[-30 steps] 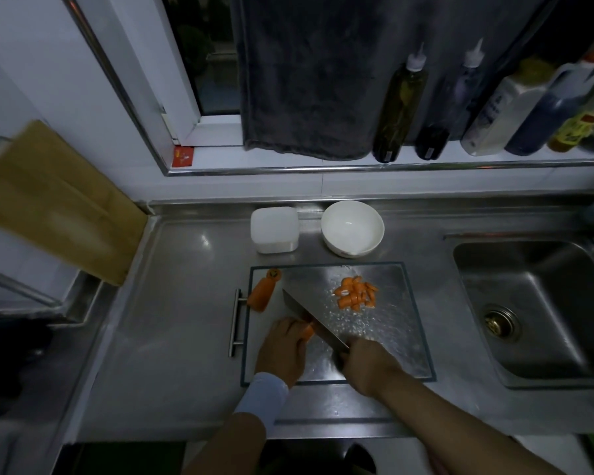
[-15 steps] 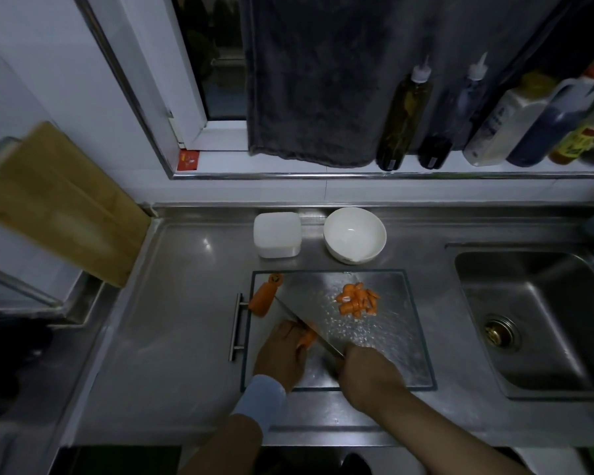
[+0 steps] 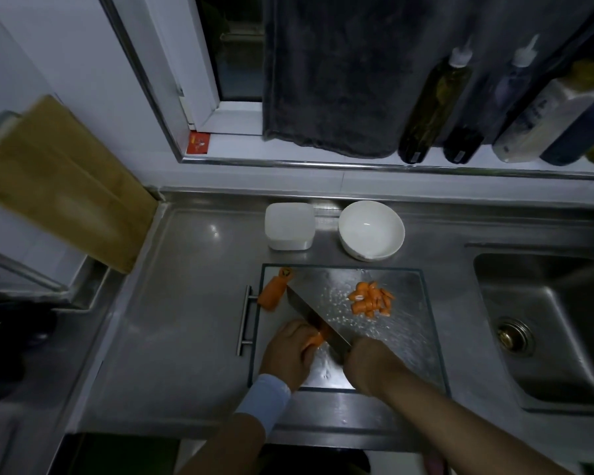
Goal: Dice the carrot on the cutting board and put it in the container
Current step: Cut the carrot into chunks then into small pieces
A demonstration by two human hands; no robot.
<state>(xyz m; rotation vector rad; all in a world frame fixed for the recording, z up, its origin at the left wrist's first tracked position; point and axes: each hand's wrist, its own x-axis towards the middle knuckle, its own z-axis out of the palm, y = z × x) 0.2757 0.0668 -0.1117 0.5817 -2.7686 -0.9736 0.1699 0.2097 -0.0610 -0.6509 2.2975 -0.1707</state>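
Note:
On the glass cutting board (image 3: pixel 412 341) my left hand (image 3: pixel 287 353) holds a short carrot piece (image 3: pixel 318 337) down with curled fingers. My right hand (image 3: pixel 369 366) grips the handle of a knife (image 3: pixel 318 322), whose blade lies across that piece. A pile of diced carrot (image 3: pixel 371 299) sits at the board's far right part. The carrot's thick end (image 3: pixel 273 293) lies at the far left corner. A white lidded container (image 3: pixel 288 226) and a white bowl (image 3: pixel 371 229) stand behind the board.
A steel sink (image 3: pixel 549 323) opens to the right of the board. A wooden board (image 3: pixel 59 186) leans against the left wall. Several bottles (image 3: pixel 436 108) line the window ledge above a hanging dark towel (image 3: pixel 340 73). The board's metal handle (image 3: pixel 246 320) sticks out to the left.
The knife blade has shifted along the carrot piece under my left hand between cuts. The diced pile and carrot end have stayed in place.

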